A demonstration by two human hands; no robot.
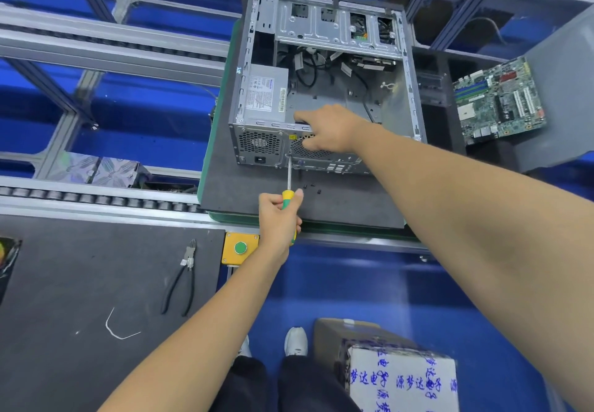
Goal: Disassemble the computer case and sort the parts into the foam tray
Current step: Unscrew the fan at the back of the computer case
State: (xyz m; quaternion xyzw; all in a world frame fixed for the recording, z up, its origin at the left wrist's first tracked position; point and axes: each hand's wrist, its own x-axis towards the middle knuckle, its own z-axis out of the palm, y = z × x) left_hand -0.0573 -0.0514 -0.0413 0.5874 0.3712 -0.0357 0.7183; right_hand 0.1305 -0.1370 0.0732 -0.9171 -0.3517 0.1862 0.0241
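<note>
Nearest me, my left hand (279,218) is wrapped around the yellow-and-green handle of a screwdriver (288,193), fingers curled tight, thumb up along the handle. Its shaft runs straight away from the grip to the rear panel of the computer case (324,90), tip at a screw beside the fan grille. A few small black screws (311,187) lie on the dark mat (353,205) just right of the shaft. Beyond that, my right hand (331,130) grips the top edge of the case's rear panel, fingers hooked over the rim. The case lies open side up; its power supply (266,93) sits in the left corner. Far right, a circuit board (499,99) rests in the foam tray (553,122).
</note>
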